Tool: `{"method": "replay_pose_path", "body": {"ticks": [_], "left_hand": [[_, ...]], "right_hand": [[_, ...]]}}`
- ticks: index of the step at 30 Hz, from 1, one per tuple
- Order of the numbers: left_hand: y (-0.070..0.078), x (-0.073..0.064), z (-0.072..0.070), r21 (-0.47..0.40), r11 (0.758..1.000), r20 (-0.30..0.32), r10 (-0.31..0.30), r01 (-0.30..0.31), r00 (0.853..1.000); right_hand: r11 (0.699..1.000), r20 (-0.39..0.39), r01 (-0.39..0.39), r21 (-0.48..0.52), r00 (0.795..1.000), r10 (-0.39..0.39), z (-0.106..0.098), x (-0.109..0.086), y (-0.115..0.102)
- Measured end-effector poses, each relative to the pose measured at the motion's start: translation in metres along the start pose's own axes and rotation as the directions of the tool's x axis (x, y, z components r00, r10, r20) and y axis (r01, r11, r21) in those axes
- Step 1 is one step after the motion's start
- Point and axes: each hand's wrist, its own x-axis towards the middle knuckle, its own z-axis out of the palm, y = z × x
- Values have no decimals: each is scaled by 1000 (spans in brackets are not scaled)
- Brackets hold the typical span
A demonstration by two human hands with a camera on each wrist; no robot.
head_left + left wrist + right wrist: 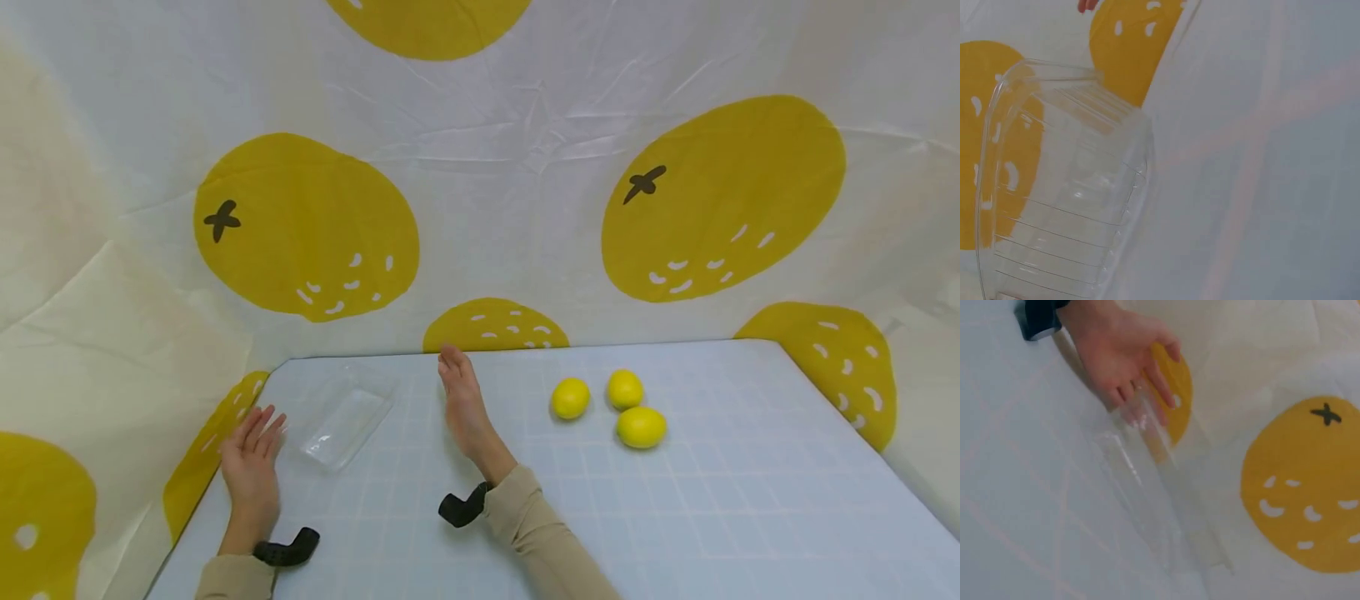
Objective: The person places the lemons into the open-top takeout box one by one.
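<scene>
Towards ten o'clock on the pale blue checked tablecloth (pixel 720 517), with twelve at its far edge, your clear plastic container (pixel 348 423) lies between your two hands. Seen from your head, its long axis slants from about seven o'clock at the near end to about one at the far end; which way its hollow faces, you cannot tell from here. Your left hand (pixel 252 471) is just beside it at eight o'clock, fingers extended and slightly spread; your right hand (pixel 467 410) is near it at three o'clock, edge-on with straight fingers pointing towards eleven. Both grips are released, and neither hand holds anything. The left wrist view shows ribs along the container's wall, while the right wrist view shows its length running from eleven towards five. Well over at three o'clock from your right hand sit three yellow lemons (pixel 642 427): two close together, the nearer one lying lengthwise between nine and three, and the third at about nine o'clock from that pair. Behind everything hangs a white backdrop (pixel 510 217) printed with large yellow fruit.
</scene>
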Motion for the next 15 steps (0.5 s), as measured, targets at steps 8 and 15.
{"method": "replay_pose_path", "body": {"ticks": [8,15], "left_hand": [[-13,5,-18,29,999,297,-26,18,954],[-15,7,-19,310,951,290,-82,-12,954]], "right_hand": [[980,-8,-93,178,995,96,2,6,52],[974,-1,-178,142,984,180,11,10,83]]}}
